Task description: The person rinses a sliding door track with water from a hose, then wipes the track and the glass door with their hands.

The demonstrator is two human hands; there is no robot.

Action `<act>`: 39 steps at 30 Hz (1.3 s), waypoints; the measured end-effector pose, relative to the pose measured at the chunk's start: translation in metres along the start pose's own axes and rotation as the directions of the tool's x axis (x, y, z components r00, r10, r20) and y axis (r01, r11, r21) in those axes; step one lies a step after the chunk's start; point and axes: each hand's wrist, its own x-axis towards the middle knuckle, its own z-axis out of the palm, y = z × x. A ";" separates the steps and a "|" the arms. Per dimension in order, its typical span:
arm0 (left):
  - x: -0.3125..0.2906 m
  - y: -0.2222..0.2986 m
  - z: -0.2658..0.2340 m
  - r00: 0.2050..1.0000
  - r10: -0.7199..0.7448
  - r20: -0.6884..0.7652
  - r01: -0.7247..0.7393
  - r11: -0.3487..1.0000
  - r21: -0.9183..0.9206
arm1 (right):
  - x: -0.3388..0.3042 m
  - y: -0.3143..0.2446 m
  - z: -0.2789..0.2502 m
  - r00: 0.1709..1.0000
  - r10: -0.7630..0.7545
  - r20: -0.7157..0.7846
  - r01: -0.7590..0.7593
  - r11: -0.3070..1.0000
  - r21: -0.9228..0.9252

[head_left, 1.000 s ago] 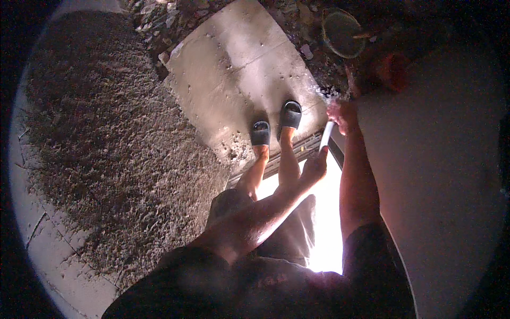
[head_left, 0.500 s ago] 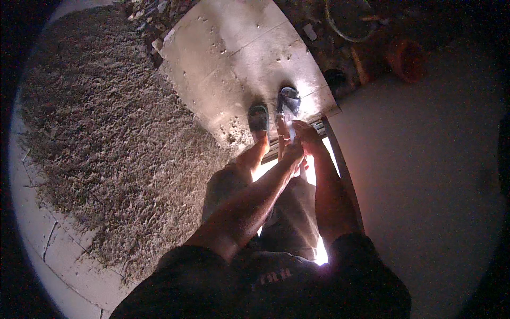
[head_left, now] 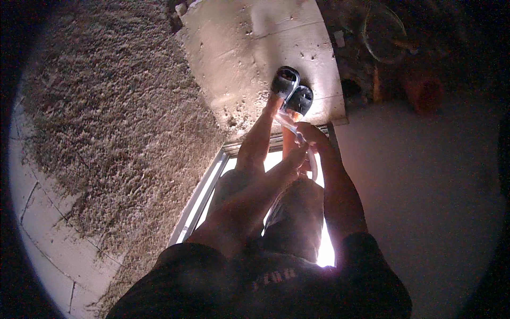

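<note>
L hand (head_left: 298, 155) & R hand (head_left: 314, 136) close tog., both pinching pale strip (head_left: 313, 166); dk sandals (head_left: 301, 100) just beyond, on pitted slab (head_left: 249, 64).

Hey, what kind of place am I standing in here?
Probably a doorway in a rough or unfinished building, though I can't be certain: a slotted metal track runs behind the sandals, under them lies a pitted pale slab, and a coarse textured surface spreads left.

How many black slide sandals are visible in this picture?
2: the left black slide sandal, farther forward, and the right black sandal, both on the pale pitted slab.
</note>
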 end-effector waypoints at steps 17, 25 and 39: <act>-0.012 -0.054 -0.119 0.820 0.568 -0.068 -0.370 0.617 0.694 | -0.015 -0.006 0.028 0.925 -0.153 -0.349 0.229 0.955 0.188; -0.020 -0.150 -0.188 0.788 0.616 0.005 -0.466 0.590 0.660 | -0.025 0.008 -0.067 0.642 -0.292 -0.708 0.364 0.930 -0.053; 0.012 -0.244 -0.097 0.588 0.790 0.173 -0.712 0.404 0.575 | -0.081 -0.010 0.051 0.759 0.014 -0.651 0.377 0.805 0.458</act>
